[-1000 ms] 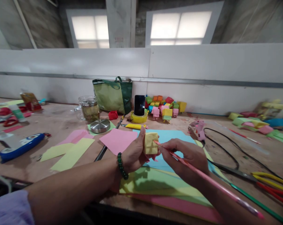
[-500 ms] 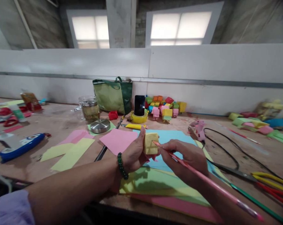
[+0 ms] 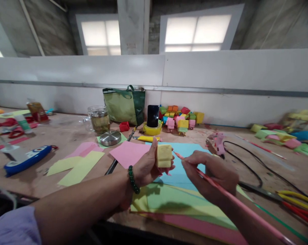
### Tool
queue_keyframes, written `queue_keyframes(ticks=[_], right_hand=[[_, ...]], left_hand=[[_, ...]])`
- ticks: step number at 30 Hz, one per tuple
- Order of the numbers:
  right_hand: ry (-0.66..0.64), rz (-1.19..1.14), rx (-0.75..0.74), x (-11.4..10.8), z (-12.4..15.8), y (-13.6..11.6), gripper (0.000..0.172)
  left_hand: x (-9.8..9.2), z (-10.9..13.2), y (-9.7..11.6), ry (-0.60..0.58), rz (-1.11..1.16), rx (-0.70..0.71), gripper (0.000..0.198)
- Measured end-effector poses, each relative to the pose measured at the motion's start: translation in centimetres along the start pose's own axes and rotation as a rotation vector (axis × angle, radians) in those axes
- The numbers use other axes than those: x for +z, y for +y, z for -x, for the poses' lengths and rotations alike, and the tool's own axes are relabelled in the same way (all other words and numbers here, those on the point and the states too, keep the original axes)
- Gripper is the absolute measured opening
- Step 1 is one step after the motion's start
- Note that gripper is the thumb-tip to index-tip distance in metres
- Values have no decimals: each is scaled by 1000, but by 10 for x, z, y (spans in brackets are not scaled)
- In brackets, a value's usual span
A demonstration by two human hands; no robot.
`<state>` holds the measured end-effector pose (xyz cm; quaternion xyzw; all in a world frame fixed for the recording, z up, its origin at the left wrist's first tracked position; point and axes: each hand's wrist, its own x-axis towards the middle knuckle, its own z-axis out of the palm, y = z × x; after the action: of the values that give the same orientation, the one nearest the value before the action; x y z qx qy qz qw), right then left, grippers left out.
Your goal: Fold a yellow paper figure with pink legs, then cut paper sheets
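My left hand (image 3: 147,165), with a green bead bracelet (image 3: 133,179) at its wrist, is closed around a small folded-paper box figure (image 3: 164,156). The figure is yellow, with pink paper showing beneath it. To its right, my right hand (image 3: 211,173) grips a long pink pencil (image 3: 227,197). The pencil's tip points at the figure but stands a little apart from it. Whether the yellow face bears any marks is too blurred to tell. Under both hands lie stacked sheets of coloured paper (image 3: 174,200), blue, green, yellow and pink.
Scissors (image 3: 291,200) and a pink glue gun (image 3: 217,143) with a black cord lie at right. A glass mug of tea (image 3: 99,120), a metal lid (image 3: 110,138) and a blue utility knife (image 3: 28,160) are at left. Folded-paper pieces (image 3: 179,119) stand behind, near a phone (image 3: 153,115).
My right hand has drawn the pencil back to the right, so its tip has left the yellow figure. My left hand still holds the figure in nearly the same place.
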<state>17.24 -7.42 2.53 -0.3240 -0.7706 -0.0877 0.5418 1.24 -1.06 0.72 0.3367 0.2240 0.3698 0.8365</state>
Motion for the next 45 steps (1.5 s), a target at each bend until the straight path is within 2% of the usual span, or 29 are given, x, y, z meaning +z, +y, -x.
queue_keyframes(ticks=[4, 6, 16, 22, 26, 30, 36, 42, 45], right_hand=[[-113, -9, -31, 6, -1, -2, 13], [-130, 2, -32, 8, -1, -4, 12], [-145, 33, -40, 9, 0, 0, 13], [-154, 36, -61, 9, -1, 1, 12], [-162, 81, -20, 8, -1, 0, 12], [-144, 106, 22, 8, -1, -2, 12], [-162, 91, -3, 7, -2, -6, 13], [31, 17, -19, 2, -1, -4, 16], [-25, 12, -36, 2, -1, -5, 16]], left_hand=[[-1, -1, -1, -14, -26, 4, 66], [-1, 0, -1, -23, -33, 6, 67], [-6, -3, -5, -81, -41, 17, 66], [-4, -2, -5, -54, -50, 10, 65], [-3, -1, -4, -46, -42, 9, 65], [-3, -1, -4, -39, -46, 0, 64], [-2, 0, -3, -28, -47, 5, 65], [1, 1, -1, -2, -33, -1, 64], [1, 1, -1, -14, -27, 6, 64]])
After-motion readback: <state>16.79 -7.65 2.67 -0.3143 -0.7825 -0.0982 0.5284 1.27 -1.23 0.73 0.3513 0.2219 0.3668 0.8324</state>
